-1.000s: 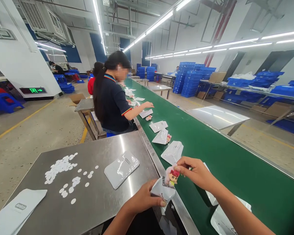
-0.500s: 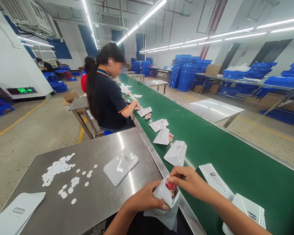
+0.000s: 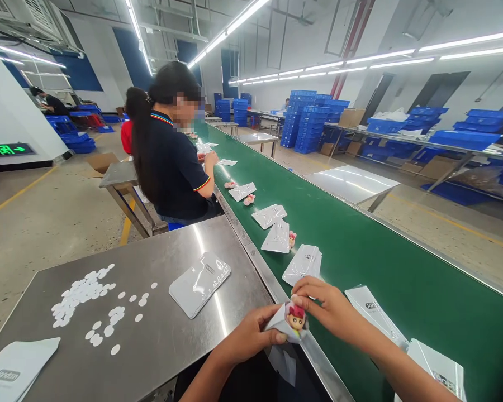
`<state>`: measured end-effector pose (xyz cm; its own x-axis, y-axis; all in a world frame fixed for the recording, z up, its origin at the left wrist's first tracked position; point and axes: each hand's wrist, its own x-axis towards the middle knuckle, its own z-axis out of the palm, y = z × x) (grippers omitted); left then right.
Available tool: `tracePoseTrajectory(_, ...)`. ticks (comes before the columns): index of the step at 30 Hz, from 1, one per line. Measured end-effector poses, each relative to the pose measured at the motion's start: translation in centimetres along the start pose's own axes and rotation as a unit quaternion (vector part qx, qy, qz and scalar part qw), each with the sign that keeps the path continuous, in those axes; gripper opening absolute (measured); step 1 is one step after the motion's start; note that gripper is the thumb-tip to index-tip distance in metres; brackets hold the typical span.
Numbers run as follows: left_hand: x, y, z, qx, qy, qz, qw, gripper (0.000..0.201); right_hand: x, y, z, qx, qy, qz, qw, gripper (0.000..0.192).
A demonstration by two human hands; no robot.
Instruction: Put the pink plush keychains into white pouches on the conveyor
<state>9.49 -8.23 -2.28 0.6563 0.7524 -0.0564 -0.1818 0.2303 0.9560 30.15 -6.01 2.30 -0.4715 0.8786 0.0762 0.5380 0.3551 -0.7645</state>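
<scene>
My left hand (image 3: 254, 335) is closed round a white pouch (image 3: 280, 319), its thumb along the near side of the opening. In the pouch's mouth sits a small toy figure (image 3: 296, 318) with a pink-red headpiece, a round face and a bit of yellow-green below. My right hand (image 3: 324, 307) pinches the top of that figure between thumb and fingers. The figure's lower part is hidden by the pouch. Both hands are over the metal edge between the steel table (image 3: 151, 340) and the green conveyor belt (image 3: 360, 245).
White round stickers or discs (image 3: 84, 293) lie scattered on the table, beside a stack of pouches (image 3: 201, 283) and another stack (image 3: 19, 365). Along the belt lie pouches (image 3: 304, 262) and toy figures (image 3: 249, 199). A co-worker (image 3: 171, 156) sits further up the belt.
The toy figure's face has turned more into view, and the pouch's mouth is tipped toward me. The co-worker's hand has drawn back from a figure on the belt. My view has shifted slightly right.
</scene>
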Motion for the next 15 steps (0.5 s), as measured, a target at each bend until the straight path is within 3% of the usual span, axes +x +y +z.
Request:
tracePoseTrajectory(2,-0.3,0.2,-0.2,0.021,0.007,0.001,1.0,0.044,-0.1,-0.4,0.3,-0.05,0.073,-0.01,0.996,0.026)
tracePoseTrajectory(4,-0.5,0.3,-0.4,0.034,0.021,-0.001,0.999,0.042,-0.2,-0.9,0.7,-0.084,0.094,-0.037,0.991,0.023)
tracePoseTrajectory(9,-0.9,0.0,-0.9,0.03,0.028,-0.013,0.999,0.039,0.2,-1.5,1.6,-0.042,-0.05,-0.117,0.991,0.025)
tracePoseTrajectory(12,-0.7,-0.7,-0.7,0.024,0.038,-0.014,0.999,0.041,0.0,-1.7,1.6,0.005,-0.147,-0.104,0.984,0.035)
tracePoseTrajectory(15,0.1,-1.4,0.4,0.019,0.084,-0.009,0.996,0.038,-0.6,-1.7,1.6,0.0,-0.16,-0.064,0.985,0.03)
